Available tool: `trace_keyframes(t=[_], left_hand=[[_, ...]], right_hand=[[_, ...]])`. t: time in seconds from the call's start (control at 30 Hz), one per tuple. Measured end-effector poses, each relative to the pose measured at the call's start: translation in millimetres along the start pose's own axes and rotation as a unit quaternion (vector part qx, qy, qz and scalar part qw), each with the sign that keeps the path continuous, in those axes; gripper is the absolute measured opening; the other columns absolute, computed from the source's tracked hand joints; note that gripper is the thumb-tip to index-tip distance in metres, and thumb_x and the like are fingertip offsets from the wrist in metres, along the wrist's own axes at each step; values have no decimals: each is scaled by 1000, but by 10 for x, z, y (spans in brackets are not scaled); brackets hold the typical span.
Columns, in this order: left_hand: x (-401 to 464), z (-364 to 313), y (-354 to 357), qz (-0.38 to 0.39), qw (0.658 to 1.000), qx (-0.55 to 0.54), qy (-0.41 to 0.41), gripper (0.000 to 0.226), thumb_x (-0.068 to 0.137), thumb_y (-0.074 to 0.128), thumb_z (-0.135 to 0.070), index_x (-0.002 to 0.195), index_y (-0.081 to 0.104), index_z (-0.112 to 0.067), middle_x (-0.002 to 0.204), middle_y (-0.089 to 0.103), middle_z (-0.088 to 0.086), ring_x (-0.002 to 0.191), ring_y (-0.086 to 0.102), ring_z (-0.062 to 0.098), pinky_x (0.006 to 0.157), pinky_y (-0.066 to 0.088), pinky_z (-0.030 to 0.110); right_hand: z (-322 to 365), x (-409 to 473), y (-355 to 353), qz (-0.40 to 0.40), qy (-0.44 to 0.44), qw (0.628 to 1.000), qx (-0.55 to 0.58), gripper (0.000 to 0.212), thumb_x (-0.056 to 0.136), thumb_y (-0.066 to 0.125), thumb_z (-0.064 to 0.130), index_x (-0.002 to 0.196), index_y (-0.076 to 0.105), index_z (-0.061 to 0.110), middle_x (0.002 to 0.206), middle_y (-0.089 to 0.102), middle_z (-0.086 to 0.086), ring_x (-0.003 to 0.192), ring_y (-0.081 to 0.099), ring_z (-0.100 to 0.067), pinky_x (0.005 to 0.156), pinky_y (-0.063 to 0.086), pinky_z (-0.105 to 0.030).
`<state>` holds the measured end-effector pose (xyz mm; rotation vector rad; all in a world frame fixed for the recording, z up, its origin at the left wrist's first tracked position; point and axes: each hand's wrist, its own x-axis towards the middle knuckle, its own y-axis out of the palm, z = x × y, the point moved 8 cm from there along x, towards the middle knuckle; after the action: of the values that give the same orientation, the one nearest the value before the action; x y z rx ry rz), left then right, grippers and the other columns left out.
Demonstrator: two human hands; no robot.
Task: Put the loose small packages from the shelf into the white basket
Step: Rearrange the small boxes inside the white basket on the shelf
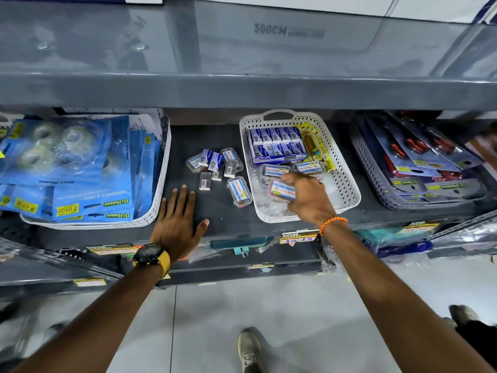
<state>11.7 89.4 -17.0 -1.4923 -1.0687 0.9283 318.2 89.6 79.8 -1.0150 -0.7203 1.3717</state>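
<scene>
The right hand [306, 199] reaches inside the white basket [347, 181], fingers curled around a clear red-bottomed package [282, 190], apparently to set it beside two like ones lying just beyond its fingertips. The left hand [178, 219] lies flat and spread on the shelf [215, 138], holding nothing, likely as a brace. The remaining loose packages [217, 168] sit between the two hands, just ahead of the left fingertips.

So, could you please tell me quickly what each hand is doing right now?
Left hand: open, fingers spread, palm down on the shelf, holding nothing.
Right hand: inside the white basket, fingers closed on a small clear package.
</scene>
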Motion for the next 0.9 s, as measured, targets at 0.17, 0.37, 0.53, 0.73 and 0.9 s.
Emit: trace_keyframes(t=[0.17, 0.37, 0.53, 0.73, 0.9], left_hand=[[9, -3, 3, -9, 1000, 8, 0, 88, 95, 14, -66, 161, 12, -8, 170, 3, 14, 158, 2, 30, 127, 7, 52], [26, 9, 14, -13, 1000, 8, 7, 86, 95, 17, -64, 161, 8, -9, 171, -3, 8, 157, -6, 23, 128, 3, 48], [39, 34, 31, -14, 1000, -1, 2, 87, 95, 17, -67, 162, 4, -13, 171, -4, 3, 157, -7, 20, 128, 3, 47], [38, 34, 34, -18, 1000, -8, 3, 86, 96, 19, -67, 162, 7, -13, 171, -2, 3, 157, -5, 21, 128, 5, 47], [37, 30, 31, -12, 1000, -9, 0, 88, 94, 15, -69, 162, 4, -13, 171, -5, 3, 157, -7, 21, 128, 3, 47]], right_hand=[[-15, 39, 136, 79, -17, 997, -9, 69, 71, 65, -18, 122, 65, 29, 132, 62, -5, 122, 57, -25, 101, 51, -34], [23, 99, 215, 116, -29, 992, -32, 70, 73, 57, -25, 120, 68, 26, 135, 61, -6, 125, 57, -26, 105, 49, -42], [45, 121, 235, 128, -28, 991, -41, 67, 76, 57, -24, 124, 66, 22, 135, 61, -8, 125, 58, -26, 107, 48, -41], [34, 73, 187, 123, -19, 990, -61, 63, 81, 64, -14, 130, 64, 27, 138, 59, -9, 125, 56, -30, 106, 47, -38], [39, 40, 168, 124, -7, 990, -73, 56, 85, 69, -3, 131, 63, 27, 137, 59, -9, 123, 56, -30, 107, 46, -37]])
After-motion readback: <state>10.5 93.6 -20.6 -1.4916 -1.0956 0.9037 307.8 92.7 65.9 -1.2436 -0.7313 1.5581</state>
